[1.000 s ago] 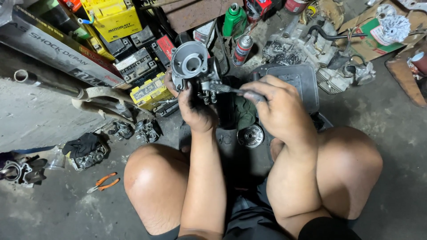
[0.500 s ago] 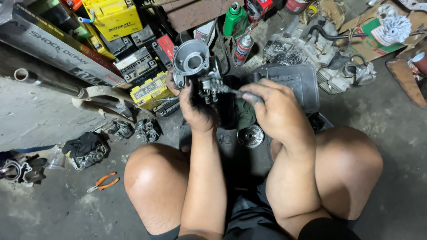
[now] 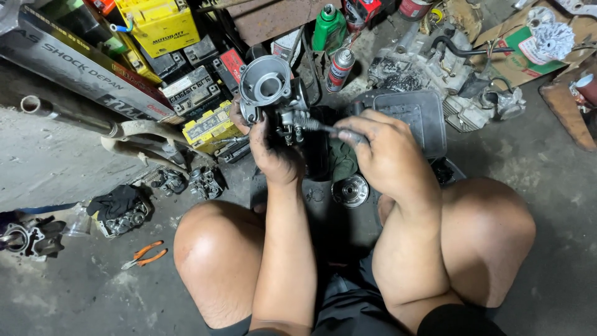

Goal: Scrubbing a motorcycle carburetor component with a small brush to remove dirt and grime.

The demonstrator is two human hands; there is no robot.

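Long grey fork-shock box [image 3: 81,68] lies at 10 o'clock, yellow battery box [image 3: 160,22] at 11, green oil bottle [image 3: 328,28] at 12. Dead centre, left hand [image 3: 273,155] grips the carburetor [image 3: 270,93] upright, probably to steady it, while right hand [image 3: 385,155] pinches a screwdriver [image 3: 323,129] into it.

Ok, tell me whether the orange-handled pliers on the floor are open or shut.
Open. The pliers lie on the concrete left of the knee, their two orange handles spread apart. Neither hand touches them.
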